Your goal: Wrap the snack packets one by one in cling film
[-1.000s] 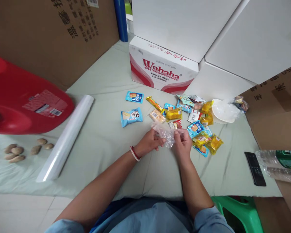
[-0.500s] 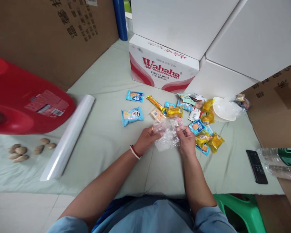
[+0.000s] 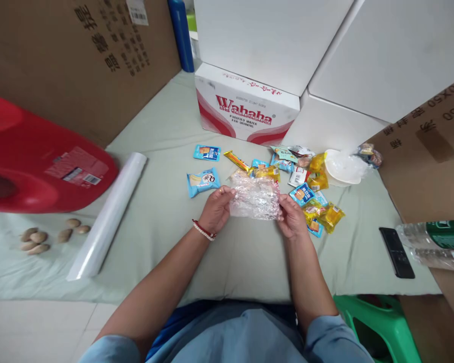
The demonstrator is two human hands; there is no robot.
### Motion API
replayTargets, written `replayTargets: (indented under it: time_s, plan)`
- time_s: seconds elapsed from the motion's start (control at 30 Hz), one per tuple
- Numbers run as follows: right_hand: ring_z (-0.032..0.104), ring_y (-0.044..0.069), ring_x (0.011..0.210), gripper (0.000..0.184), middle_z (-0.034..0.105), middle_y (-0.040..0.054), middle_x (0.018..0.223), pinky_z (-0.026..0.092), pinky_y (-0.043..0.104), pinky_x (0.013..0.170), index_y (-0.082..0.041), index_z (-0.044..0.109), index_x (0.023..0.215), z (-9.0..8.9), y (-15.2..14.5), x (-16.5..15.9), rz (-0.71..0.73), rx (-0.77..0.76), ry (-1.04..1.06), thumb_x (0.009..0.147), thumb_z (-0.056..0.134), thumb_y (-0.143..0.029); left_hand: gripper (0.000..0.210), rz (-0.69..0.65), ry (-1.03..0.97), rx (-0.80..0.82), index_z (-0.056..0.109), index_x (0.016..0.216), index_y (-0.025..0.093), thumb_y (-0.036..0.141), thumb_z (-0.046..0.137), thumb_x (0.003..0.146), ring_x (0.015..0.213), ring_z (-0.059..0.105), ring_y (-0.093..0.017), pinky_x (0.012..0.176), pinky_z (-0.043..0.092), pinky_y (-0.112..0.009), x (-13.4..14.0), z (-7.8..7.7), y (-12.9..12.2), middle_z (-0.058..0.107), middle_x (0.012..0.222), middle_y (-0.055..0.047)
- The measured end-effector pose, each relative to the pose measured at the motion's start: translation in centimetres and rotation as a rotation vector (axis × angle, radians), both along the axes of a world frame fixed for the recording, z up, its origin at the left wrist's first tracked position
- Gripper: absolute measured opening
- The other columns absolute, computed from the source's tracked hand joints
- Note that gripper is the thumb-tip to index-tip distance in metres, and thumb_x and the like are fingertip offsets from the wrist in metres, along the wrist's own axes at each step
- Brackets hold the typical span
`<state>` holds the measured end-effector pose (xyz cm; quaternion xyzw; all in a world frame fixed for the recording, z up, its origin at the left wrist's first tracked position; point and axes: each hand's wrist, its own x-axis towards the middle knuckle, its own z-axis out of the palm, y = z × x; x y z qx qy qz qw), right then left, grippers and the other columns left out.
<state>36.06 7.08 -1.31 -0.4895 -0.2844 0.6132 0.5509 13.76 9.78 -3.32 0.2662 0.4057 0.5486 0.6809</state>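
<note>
A crinkled clear plastic bag [image 3: 254, 199] is stretched between my two hands, just above the cloth-covered table. My left hand [image 3: 216, 207] pinches its left edge between thumb and fingers. On the other side, my right hand [image 3: 290, 216] grips the right edge the same way. Behind the bag lie a yellow snack packet [image 3: 267, 173] and a thin yellow stick packet [image 3: 236, 160]. To the left of it are a light-blue snack packet [image 3: 203, 182] and a smaller blue packet [image 3: 207, 152]. Right of my right hand, several blue and yellow packets [image 3: 332, 217] are heaped together.
A white bowl [image 3: 342, 176] holding clear plastic stands at the back right. A Wahaha carton [image 3: 245, 108] is behind. Leftward are a plastic film roll [image 3: 108, 217], a red jug [image 3: 41, 166] and several stones [image 3: 38, 237]. A phone [image 3: 396, 252] and bottles [image 3: 431, 235] lie right.
My hands have moved apart, and the bunched plastic bag is now spread wider and flatter between them. The whole view has shifted slightly.
</note>
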Motion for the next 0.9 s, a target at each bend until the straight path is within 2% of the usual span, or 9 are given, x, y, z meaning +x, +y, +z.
replayTargets:
  time_s: [0.1,0.17,0.23,0.33,0.4,0.47,0.57,0.7,0.9]
  plan:
    - [0.031,0.005,0.047,0.042,0.050,-0.0066,0.064,0.021,0.016,0.036,-0.021,0.060,0.078,0.9,-1.2,0.6,-0.009,-0.012,0.035,0.063,0.092,-0.044,0.047,0.217,0.355,0.141,0.057,0.095,0.021,0.037,0.088,0.065,0.092,0.062,-0.017,0.079,0.051,-0.029,-0.2,0.9,-0.7,0.061,0.100,-0.002]
    - [0.030,0.004,0.046,0.042,0.052,-0.0064,0.064,0.020,0.015,0.035,-0.020,0.059,0.078,1.5,-2.3,0.9,-0.012,-0.021,0.048,0.064,0.092,-0.044,0.042,0.311,0.613,0.315,0.059,0.098,0.022,0.033,0.086,0.069,0.102,0.059,-0.020,0.084,0.051,-0.031,0.2,2.0,-2.3,0.059,0.108,-0.004]
    - [0.029,0.003,0.045,0.043,0.055,-0.0059,0.066,0.020,0.014,0.034,-0.021,0.058,0.078,2.0,-3.5,1.1,-0.029,-0.031,0.057,0.066,0.091,-0.045,0.024,0.215,0.745,0.523,0.062,0.093,0.023,0.031,0.080,0.080,0.100,0.058,-0.021,0.086,0.050,-0.033,1.1,3.3,-4.5,0.060,0.105,-0.005]
    - [0.032,0.003,0.044,0.043,0.061,-0.0045,0.068,0.021,0.014,0.034,-0.020,0.059,0.079,2.6,-5.2,0.9,-0.068,-0.020,0.057,0.066,0.091,-0.046,0.013,-0.089,0.711,0.699,0.065,0.089,0.023,0.033,0.074,0.089,0.089,0.060,-0.019,0.083,0.049,-0.033,3.4,4.7,-8.1,0.064,0.096,-0.005]
    - [0.034,0.003,0.043,0.042,0.064,-0.0031,0.069,0.023,0.014,0.035,-0.020,0.062,0.080,2.9,-6.1,0.6,-0.073,0.012,0.028,0.067,0.090,-0.048,0.022,-0.164,0.657,0.686,0.066,0.095,0.023,0.038,0.080,0.085,0.087,0.060,-0.018,0.079,0.050,-0.032,5.0,5.0,-9.7,0.064,0.098,-0.005]
    - [0.036,0.003,0.043,0.040,0.068,-0.0017,0.071,0.025,0.016,0.035,-0.019,0.064,0.081,3.2,-6.9,0.3,-0.064,0.049,-0.025,0.070,0.088,-0.050,0.032,-0.165,0.613,0.627,0.065,0.098,0.022,0.043,0.082,0.082,0.088,0.061,-0.019,0.076,0.050,-0.031,6.2,4.9,-10.6,0.065,0.101,-0.006]
    - [0.039,0.004,0.043,0.039,0.070,-0.0010,0.073,0.028,0.017,0.037,-0.019,0.066,0.084,3.5,-7.8,0.0,-0.040,0.082,-0.092,0.074,0.086,-0.050,0.028,-0.165,0.559,0.521,0.066,0.100,0.021,0.048,0.068,0.092,0.091,0.063,-0.019,0.077,0.051,-0.031,6.9,4.5,-11.0,0.066,0.101,-0.006]
    - [0.041,0.004,0.043,0.037,0.069,-0.0014,0.071,0.029,0.017,0.038,-0.018,0.067,0.084,3.4,-8.4,-0.2,0.002,0.096,-0.140,0.076,0.085,-0.050,0.023,-0.161,0.504,0.377,0.066,0.092,0.020,0.043,0.069,0.090,0.081,0.062,-0.017,0.077,0.050,-0.029,6.9,3.7,-11.1,0.068,0.088,-0.003]
    - [0.042,0.005,0.046,0.038,0.067,-0.0021,0.071,0.030,0.016,0.039,-0.020,0.067,0.083,3.0,-8.8,0.2,-0.011,0.069,-0.144,0.073,0.087,-0.050,0.031,-0.081,0.159,0.164,0.063,0.083,0.019,0.044,0.080,0.079,0.070,0.057,-0.012,0.068,0.047,-0.025,4.9,3.2,-10.5,0.063,0.075,0.001]
